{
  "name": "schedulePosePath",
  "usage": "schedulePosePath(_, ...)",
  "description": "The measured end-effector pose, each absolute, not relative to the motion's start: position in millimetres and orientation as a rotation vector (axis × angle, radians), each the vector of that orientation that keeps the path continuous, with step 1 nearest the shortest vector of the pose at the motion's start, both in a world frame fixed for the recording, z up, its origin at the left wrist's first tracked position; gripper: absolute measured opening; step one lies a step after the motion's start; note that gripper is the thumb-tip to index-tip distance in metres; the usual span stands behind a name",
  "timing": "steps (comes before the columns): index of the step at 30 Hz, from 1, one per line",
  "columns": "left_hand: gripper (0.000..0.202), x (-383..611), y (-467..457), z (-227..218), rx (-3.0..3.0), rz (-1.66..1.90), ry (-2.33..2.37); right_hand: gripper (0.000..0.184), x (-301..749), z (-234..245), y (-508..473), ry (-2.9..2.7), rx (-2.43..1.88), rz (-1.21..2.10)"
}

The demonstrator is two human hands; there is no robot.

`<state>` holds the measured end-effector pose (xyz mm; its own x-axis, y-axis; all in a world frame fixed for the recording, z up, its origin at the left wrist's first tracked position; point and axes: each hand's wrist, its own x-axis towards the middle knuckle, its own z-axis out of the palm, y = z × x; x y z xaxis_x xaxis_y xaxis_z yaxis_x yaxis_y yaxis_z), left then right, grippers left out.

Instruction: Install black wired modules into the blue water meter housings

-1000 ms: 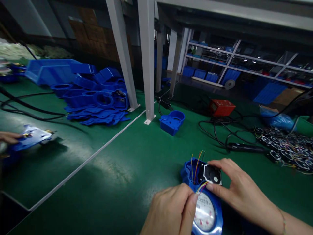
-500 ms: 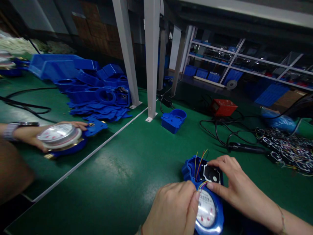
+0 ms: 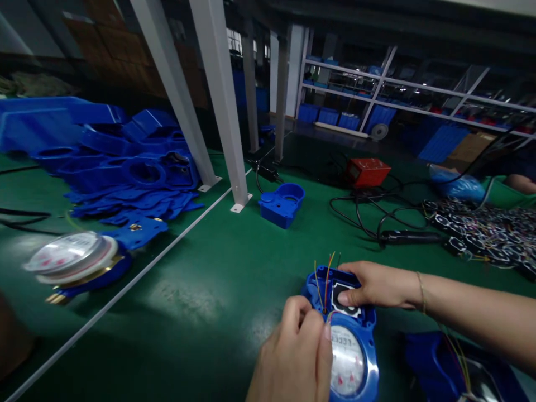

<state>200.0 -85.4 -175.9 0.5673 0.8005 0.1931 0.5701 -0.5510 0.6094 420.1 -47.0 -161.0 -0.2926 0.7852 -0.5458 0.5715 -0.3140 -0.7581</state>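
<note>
A blue water meter housing (image 3: 368, 349) with a round white dial (image 3: 347, 360) stands on the green table in front of me. Beyond the dial, a black module with a white edge (image 3: 350, 308) sits in the housing's compartment. Thin yellow and red wires (image 3: 326, 285) rise beside it. My left hand (image 3: 295, 349) is closed at the housing's left side, its fingertips pinched on wires near the dial. With the thumb pressed on the black module, my right hand (image 3: 366, 285) grips the far right edge of the housing; its other fingers are mostly hidden.
Another blue housing with wires (image 3: 456, 363) lies at lower right. An empty blue casing (image 3: 282, 204) stands near the grey post (image 3: 221, 100). Blue casings (image 3: 125, 162) and another meter (image 3: 79, 259) are at left. Black modules (image 3: 481, 234), a cabled black tool (image 3: 412, 237) and a red box (image 3: 367, 172) are right.
My right thumb has moved onto the black module, and the hand now wraps the housing's far edge. Another person's hand has left the meter at left. The view has shifted right.
</note>
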Motion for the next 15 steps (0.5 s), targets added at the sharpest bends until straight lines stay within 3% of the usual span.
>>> schedulePosePath(5, 0.024, 199.5, -82.8, -184.4, 2.19, 0.583, 1.18, 0.035, 421.4, -161.6, -45.3, -1.731, -1.828, 1.603)
schedulePosePath(11, 0.036, 203.4, -76.8, -175.2, 1.942, 0.434, 1.238, 0.035, 418.3, -155.8, -40.1, -1.867, -1.894, 1.48)
schedulePosePath(15, 0.042, 203.8, -70.0, -174.1, 1.869, 0.414, 1.28, 0.05, 417.9, -130.7, -34.7, -2.056, -1.878, 1.214)
